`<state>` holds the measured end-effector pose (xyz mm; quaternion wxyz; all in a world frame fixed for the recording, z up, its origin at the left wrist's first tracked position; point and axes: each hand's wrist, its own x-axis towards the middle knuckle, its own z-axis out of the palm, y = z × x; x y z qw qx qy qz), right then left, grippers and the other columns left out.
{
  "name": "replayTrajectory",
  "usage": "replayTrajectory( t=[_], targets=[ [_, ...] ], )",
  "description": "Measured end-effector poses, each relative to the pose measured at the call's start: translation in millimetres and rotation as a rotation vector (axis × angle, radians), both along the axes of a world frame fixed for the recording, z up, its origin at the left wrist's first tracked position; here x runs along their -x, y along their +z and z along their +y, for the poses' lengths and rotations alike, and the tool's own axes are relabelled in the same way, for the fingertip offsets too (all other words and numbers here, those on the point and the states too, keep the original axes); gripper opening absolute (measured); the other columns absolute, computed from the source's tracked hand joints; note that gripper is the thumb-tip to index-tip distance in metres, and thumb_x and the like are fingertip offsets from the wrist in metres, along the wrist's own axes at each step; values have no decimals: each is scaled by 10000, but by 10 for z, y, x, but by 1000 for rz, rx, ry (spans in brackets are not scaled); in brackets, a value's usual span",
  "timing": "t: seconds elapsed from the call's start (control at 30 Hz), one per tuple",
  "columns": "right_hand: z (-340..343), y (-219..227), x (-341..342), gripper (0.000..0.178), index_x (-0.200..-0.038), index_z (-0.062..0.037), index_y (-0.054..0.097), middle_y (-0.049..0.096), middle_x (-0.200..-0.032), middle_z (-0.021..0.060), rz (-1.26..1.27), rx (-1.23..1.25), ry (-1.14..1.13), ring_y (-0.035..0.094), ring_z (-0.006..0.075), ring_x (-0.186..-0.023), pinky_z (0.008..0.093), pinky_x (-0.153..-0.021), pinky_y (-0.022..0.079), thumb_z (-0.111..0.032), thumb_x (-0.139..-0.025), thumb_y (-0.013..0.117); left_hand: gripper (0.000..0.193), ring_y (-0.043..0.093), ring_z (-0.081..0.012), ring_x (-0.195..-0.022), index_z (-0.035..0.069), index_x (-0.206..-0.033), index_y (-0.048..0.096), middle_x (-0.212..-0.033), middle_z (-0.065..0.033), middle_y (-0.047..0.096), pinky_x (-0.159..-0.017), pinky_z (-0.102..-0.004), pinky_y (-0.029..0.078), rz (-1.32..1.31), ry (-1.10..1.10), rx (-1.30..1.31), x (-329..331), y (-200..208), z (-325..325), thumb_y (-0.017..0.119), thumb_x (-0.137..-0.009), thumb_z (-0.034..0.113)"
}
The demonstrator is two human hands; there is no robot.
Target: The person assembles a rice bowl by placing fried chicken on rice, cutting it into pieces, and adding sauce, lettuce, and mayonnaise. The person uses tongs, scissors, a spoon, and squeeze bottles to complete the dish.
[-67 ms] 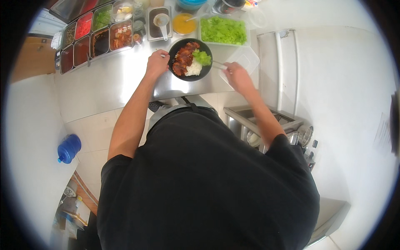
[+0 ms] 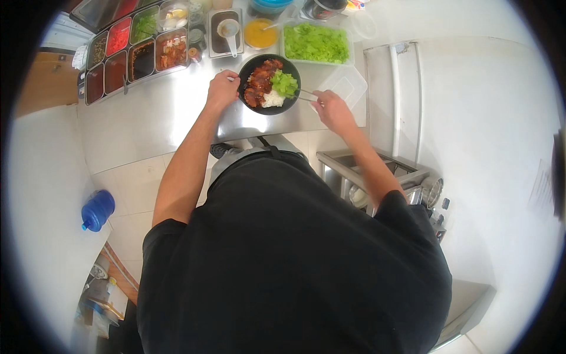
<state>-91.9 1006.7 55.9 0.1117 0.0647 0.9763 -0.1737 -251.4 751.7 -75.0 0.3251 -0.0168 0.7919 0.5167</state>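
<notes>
On the steel counter is a black bowl holding glazed browned meat, white rice and a heap of chopped lettuce. My left hand grips the bowl's left rim, its fingers closed on the edge. On the bowl's other side, my right hand is closed around thin metal tongs, whose tips reach over the right rim beside the lettuce. Just beyond stands a clear tub of chopped lettuce. Partly under the tongs and right hand, a clear plastic lid lies flat.
Behind the bowl are a bowl of yellow sauce and a steel pan with a ladle. Several topping containers stand at the far left. A white wall bounds the right; a blue water jug lies on the floor.
The tongs and my right hand have shifted slightly. The lettuce in the bowl sits a little lower and more spread out. My left hand stays on the rim.
</notes>
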Motion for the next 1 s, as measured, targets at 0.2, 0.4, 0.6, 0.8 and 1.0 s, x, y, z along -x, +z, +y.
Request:
replayTrajectory(
  t=[0.2, 0.4, 0.6, 0.8, 1.0],
  targets=[
    [35, 84, -23, 301, -1154, 15, 643, 656, -921, 197, 41, 54, -66, 635, 369, -881, 439, -811, 511, -168, -915, 653, 220, 681, -172, -579, 24, -1084, 672, -760, -123, 721, -564, -310, 560, 4, -7, -13, 80, -65, -21, 629, -924, 169],
    [-52, -54, 138, 268, -1112, 17, 661, 659, -919, 204, 59, 65, -84, 637, 373, -891, 440, -800, 516, -157, -909, 652, 212, 675, -171, -569, 22, -1073, 671, -747, -121, 717, -567, -311, 551, 8, -9, 2, 92, -64, -48, 624, -927, 168],
    [-60, -214, 337, 237, -1063, 18, 667, 660, -922, 229, 200, -17, -15, 627, 395, -922, 455, -817, 517, -154, -902, 646, 210, 666, -165, -559, 21, -1069, 671, -738, -113, 714, -558, -311, 545, 11, -7, -10, 103, -33, -90, 626, -927, 168],
    [-40, -2, 385, 256, -1028, 33, 678, 666, -939, 242, 99, 115, -117, 631, 411, -895, 472, -807, 512, -186, -898, 652, 205, 667, -161, -562, 31, -1069, 674, -735, -108, 713, -554, -306, 547, 3, 19, -24, 97, -65, -121, 629, -925, 171],
    [-133, -6, 333, 274, -1075, 9, 689, 672, -934, 246, -74, -26, 10, 640, 423, -892, 469, -809, 516, -198, -900, 648, 200, 672, -165, -567, 32, -1055, 679, -728, -105, 712, -555, -307, 552, 9, 2, 18, 115, -120, -141, 629, -921, 172]
  ],
)
